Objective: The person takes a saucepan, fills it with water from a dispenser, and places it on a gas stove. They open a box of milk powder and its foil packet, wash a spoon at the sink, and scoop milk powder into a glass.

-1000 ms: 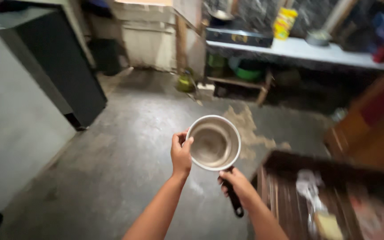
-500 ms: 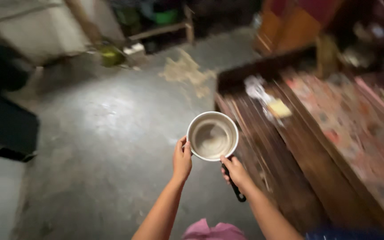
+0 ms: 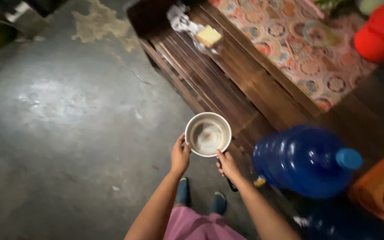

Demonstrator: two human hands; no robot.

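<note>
While standing over a grey concrete floor, holding a small metal saucepan out in front at about waist height, both arms stretched forward. Left hand cupped against the pan's left rim, thumb up by the edge, fingers curled round the outer wall. Right hand wrapped round the dark handle, which pokes out below the fist and points back toward the body. Pan upright, mouth toward the camera, inside pale and shiny; contents too blurred to tell. Directly beneath the pan, floor and the edge of a dark wooden slatted platform. Just right of the right forearm, a big blue water jug lying tilted, its blue cap pointing right. Further right, an orange crate at the frame's edge. Up on the platform, a crumpled clear plastic wrapper with a yellow block beside it, and next to those a patterned mat in pinks and greens. Red rounded object at the top right corner. Below the arms, pink shorts and two feet in dark sandals planted on the floor. Lighter stain on the concrete near the top left.
</note>
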